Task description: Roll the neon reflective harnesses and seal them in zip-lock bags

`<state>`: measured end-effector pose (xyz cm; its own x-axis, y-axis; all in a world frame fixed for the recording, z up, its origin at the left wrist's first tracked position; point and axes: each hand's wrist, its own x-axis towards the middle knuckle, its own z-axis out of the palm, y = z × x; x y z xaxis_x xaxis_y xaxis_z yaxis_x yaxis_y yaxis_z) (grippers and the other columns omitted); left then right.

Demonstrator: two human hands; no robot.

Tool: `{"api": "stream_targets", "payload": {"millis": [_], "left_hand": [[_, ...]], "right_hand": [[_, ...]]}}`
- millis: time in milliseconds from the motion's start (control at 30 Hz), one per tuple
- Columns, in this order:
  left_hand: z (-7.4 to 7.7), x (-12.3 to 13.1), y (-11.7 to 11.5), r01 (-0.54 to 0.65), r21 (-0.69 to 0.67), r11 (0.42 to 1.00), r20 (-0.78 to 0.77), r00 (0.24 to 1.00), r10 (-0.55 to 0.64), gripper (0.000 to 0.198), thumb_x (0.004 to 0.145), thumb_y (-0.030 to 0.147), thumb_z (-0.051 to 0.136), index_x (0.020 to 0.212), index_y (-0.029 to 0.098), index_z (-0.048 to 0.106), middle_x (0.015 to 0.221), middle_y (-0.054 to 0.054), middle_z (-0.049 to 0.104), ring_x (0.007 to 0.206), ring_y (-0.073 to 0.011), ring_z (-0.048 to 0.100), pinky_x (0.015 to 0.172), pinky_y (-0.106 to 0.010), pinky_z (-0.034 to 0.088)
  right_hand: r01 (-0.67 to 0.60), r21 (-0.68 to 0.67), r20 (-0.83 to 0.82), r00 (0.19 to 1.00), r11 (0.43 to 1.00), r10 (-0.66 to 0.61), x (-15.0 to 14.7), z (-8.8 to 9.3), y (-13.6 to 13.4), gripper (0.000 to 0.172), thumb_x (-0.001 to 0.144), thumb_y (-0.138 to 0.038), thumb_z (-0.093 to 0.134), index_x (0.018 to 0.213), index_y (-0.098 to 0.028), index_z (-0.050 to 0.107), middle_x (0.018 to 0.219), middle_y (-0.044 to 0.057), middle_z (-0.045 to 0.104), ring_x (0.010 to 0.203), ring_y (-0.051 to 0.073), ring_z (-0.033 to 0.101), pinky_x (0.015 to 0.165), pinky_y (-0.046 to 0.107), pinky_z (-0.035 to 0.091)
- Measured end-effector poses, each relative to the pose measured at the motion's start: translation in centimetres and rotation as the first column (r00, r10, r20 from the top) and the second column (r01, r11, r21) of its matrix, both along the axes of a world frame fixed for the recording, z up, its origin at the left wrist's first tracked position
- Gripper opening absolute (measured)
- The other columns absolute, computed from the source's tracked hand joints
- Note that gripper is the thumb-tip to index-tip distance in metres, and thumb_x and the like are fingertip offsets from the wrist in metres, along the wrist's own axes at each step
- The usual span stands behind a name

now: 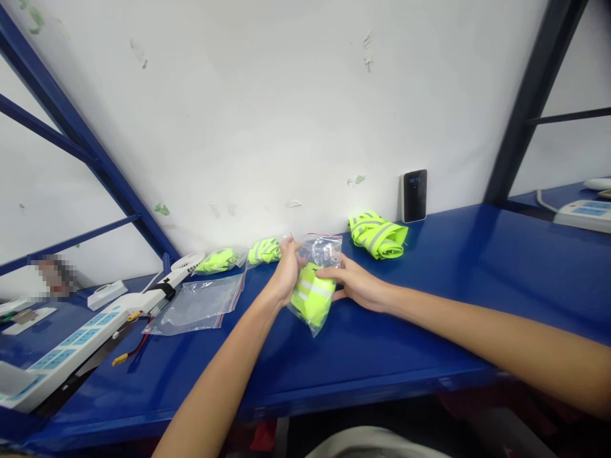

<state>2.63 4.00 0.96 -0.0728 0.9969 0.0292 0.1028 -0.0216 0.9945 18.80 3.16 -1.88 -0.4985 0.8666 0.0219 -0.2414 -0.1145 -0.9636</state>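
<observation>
Between my two hands is a clear zip bag (326, 250) with a folded neon-yellow reflective vest (312, 296) inside it. My left hand (286, 270) grips the bag's left side near its top. On the right side, my right hand (356, 283) holds the bag with the thumb across the front of the vest. The bag's upper part stands above the vest, with a red zip line along its top edge. A rolled neon vest (378, 235) without a bag lies behind my right hand, by the wall.
Two bagged vests (219, 261) lie along the wall at left, near a flat, unfilled zip bag (203, 302). A white power strip (81, 343) and yellow connectors (121, 359) are farther left. A black phone-like device (414, 196) leans on the wall. Blue frame posts (90, 146) border the blue table (405, 356).
</observation>
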Motion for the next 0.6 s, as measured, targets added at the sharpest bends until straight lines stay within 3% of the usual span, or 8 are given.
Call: {"api": "stream_targets", "payload": {"millis": [100, 200, 300, 400, 500, 600], "left_hand": [[-0.5, -1.8, 0.3, 0.106, -0.196, 0.975, 0.021, 0.994, -0.103, 0.054, 0.084, 0.052, 0.052, 0.127, 0.02, 0.045, 0.069, 0.001, 0.057, 0.058, -0.0149, 0.056, 0.052, -0.025, 0.045], [-1.5, -3.5, 1.1, 0.27, -0.29, 0.918, 0.056, 0.962, -0.265, 0.055, 0.079, 0.058, 0.058, 0.111, 0.013, 0.057, 0.066, -0.002, 0.061, 0.057, -0.0144, 0.057, 0.054, -0.026, 0.047], [-2.3, -4.3, 1.8, 0.38, -0.184, 0.907, 0.036, 0.924, -0.38, 0.049, 0.073, 0.052, 0.07, 0.102, 0.014, 0.064, 0.074, -0.003, 0.066, 0.066, -0.0141, 0.062, 0.065, -0.027, 0.05], [-3.2, -4.2, 2.2, 0.392, -0.052, 0.919, -0.046, 0.918, -0.394, 0.045, 0.069, 0.045, 0.078, 0.098, 0.014, 0.066, 0.076, -0.003, 0.067, 0.065, -0.0121, 0.061, 0.066, -0.025, 0.049], [-4.0, -3.5, 2.4, 0.376, 0.056, 0.925, -0.197, 0.912, -0.359, 0.046, 0.07, 0.047, 0.076, 0.1, 0.015, 0.065, 0.072, -0.001, 0.065, 0.061, -0.0116, 0.057, 0.06, -0.024, 0.044], [-4.1, -3.2, 2.4, 0.35, 0.187, 0.918, -0.471, 0.852, -0.229, 0.045, 0.072, 0.05, 0.073, 0.099, 0.015, 0.067, 0.064, 0.001, 0.058, 0.058, -0.0115, 0.05, 0.056, -0.023, 0.037]], "right_hand": [[-0.04, -0.026, 0.054, 0.998, 0.999, 0.041, 1.3, -0.6, 1.4, 0.04, 0.076, -0.034, 0.071, 0.114, -0.022, 0.061, 0.101, 0.007, 0.07, 0.087, 0.023, 0.067, 0.064, 0.032, 0.058], [-0.056, 0.067, 0.199, 0.979, 0.996, 0.041, 2.8, -0.3, 2.7, 0.038, 0.074, -0.028, 0.073, 0.109, -0.018, 0.064, 0.085, 0.006, 0.072, 0.074, 0.02, 0.067, 0.062, 0.029, 0.054], [-0.124, 0.206, 0.301, 0.952, 0.971, 0.058, 3.8, 0.7, 3.2, 0.045, 0.073, -0.025, 0.073, 0.117, -0.019, 0.062, 0.09, 0.004, 0.073, 0.081, 0.019, 0.067, 0.072, 0.029, 0.053], [-0.109, 0.251, 0.33, 0.944, 0.962, 0.021, 4.1, 1.4, 3.4, 0.031, 0.085, -0.035, 0.062, 0.11, -0.018, 0.066, 0.103, 0.007, 0.071, 0.091, 0.02, 0.065, 0.08, 0.031, 0.051], [-0.011, 0.347, 0.383, 0.914, 0.938, -0.131, 4.0, 1.2, 3.6, 0.029, 0.089, -0.037, 0.055, 0.099, -0.015, 0.07, 0.1, 0.009, 0.072, 0.088, 0.02, 0.064, 0.08, 0.032, 0.049], [-0.043, 0.478, 0.485, 0.845, 0.877, -0.223, 4.2, 0.9, 4.0, 0.026, 0.086, -0.031, 0.056, 0.096, -0.013, 0.072, 0.093, 0.009, 0.072, 0.082, 0.02, 0.063, 0.075, 0.032, 0.048]]}}
